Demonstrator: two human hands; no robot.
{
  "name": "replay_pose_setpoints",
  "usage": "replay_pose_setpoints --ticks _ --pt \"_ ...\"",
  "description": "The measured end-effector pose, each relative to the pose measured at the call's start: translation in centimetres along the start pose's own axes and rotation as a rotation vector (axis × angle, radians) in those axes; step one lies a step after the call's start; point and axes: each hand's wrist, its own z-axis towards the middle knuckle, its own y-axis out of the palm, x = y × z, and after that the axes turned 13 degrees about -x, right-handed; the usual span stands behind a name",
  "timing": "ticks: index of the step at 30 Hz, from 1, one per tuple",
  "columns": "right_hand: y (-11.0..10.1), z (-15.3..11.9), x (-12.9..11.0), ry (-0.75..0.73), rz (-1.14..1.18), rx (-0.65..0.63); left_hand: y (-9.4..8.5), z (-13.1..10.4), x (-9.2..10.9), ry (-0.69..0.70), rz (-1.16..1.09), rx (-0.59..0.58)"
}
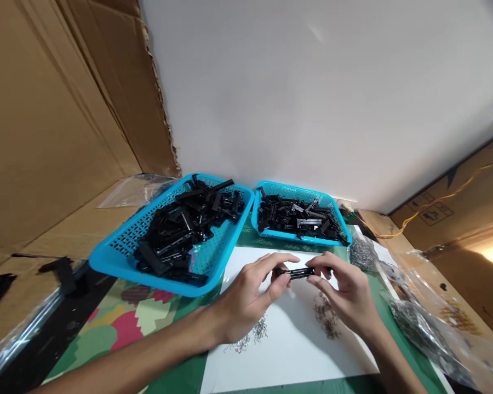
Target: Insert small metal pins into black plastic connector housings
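Observation:
A narrow black plastic part (299, 273) is held level between my two hands, above a white sheet (285, 350). My left hand (257, 287) pinches its left end between thumb and fingers. At the right end, the thumb and fingertips of my right hand (343, 284) grip it too. Below on the sheet, small silvery wire pieces (246, 340) lie in a loose pile by my left hand. Copper-coloured wire pieces (326, 316) lie in another pile, partly covered by my right hand.
A large blue basket (119, 254) of black plastic parts stands at the left, and a smaller blue basket (267, 232) of similar parts at the back. Clear bags (423, 323) with small metal pieces lie at the right. Cardboard (57, 93) walls the left side; a yellow cable (419, 210) runs at right.

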Motion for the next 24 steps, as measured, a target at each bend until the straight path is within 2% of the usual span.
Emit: replay_pose_setpoints --ticks 3,5,7,9,12,14,15,17,20,24 --pt "-0.6 0.3 -0.3 -0.015 0.058 0.044 -0.1 0.1 1.6 -0.043 0.021 0.006" --pt "-1.5 0.9 -0.5 0.0 0.028 0.091 -0.5 0.5 2.5 -0.064 0.177 0.002" --pt "-2.8 1.9 -0.4 0.06 -0.031 0.166 -1.7 0.9 3.0 -0.069 0.424 0.043" --pt "-4.3 3.3 0.1 0.136 -0.072 0.257 -3.8 1.2 3.1 -0.106 0.708 0.104" --pt "-6.2 5.4 1.5 0.214 -0.132 0.409 -8.1 1.0 2.7 -0.295 1.138 0.135" --pt "-6.8 6.3 2.6 0.26 -0.15 0.439 -10.7 0.4 2.1 -0.425 1.351 0.154" --pt "-6.9 6.5 3.0 0.274 -0.153 0.422 -11.8 0.0 1.8 -0.472 1.42 0.127" --pt "-6.8 6.5 3.4 0.281 -0.16 0.354 -13.2 -0.5 1.1 -0.543 1.488 0.06" --pt "-6.3 5.5 3.0 0.282 -0.164 0.263 -13.9 -0.8 0.3 -0.563 1.465 -0.003" --pt "-6.3 3.1 1.9 0.299 -0.154 0.259 -14.5 -0.2 0.6 -0.569 1.378 0.009"
